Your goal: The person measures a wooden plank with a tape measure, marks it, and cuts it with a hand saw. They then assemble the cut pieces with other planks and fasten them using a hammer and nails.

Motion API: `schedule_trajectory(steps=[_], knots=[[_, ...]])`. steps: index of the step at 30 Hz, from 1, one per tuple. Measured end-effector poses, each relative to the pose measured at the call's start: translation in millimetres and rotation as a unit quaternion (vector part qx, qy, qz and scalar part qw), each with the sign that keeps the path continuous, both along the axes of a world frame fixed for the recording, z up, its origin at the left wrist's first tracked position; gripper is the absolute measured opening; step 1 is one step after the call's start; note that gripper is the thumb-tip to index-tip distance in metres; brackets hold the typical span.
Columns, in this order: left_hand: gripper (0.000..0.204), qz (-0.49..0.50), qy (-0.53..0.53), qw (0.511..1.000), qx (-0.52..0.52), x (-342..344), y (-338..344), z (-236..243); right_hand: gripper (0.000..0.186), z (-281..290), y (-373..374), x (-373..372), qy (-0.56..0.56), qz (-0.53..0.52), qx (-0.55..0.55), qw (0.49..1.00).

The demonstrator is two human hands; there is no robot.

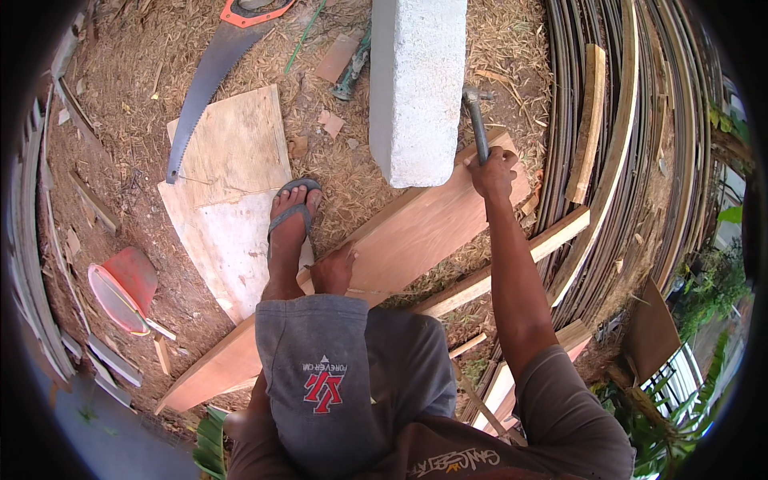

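My right hand (494, 172) is closed around the handle of a hammer (478, 132), whose metal head points away from me. Hand and hammer are over the far right end of a long reddish wooden board (432, 228), which lies diagonally before me. My left arm passes behind my bent left leg, and my left hand (334, 270) is closed on the board's edge, its fingers partly hidden. The far part of the board meets the near end of a white concrete-like block (416, 104). My left foot (294, 212), in a flip-flop, stands beside the board.
A handsaw (212, 88) with an orange handle lies across plywood pieces (240, 144) at the left. A red bucket (128, 288) lies tipped over farther left. Long stacked strips (680, 120) and loose timber (588, 124) line the right. Wood shavings cover the ground.
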State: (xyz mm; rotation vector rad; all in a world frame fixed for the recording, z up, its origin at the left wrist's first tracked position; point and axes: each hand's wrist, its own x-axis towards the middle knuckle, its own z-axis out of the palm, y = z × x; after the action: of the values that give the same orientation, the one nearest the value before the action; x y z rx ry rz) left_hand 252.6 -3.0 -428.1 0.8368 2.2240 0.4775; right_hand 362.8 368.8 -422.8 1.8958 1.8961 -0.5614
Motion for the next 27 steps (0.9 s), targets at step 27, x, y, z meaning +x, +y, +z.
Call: schedule_trajectory(steps=[27], knots=[[0.028,0.084,-0.185,0.957,-0.209,-35,-57,148,0.041,-17,17,7,0.028,-0.044,-0.021,0.998]])
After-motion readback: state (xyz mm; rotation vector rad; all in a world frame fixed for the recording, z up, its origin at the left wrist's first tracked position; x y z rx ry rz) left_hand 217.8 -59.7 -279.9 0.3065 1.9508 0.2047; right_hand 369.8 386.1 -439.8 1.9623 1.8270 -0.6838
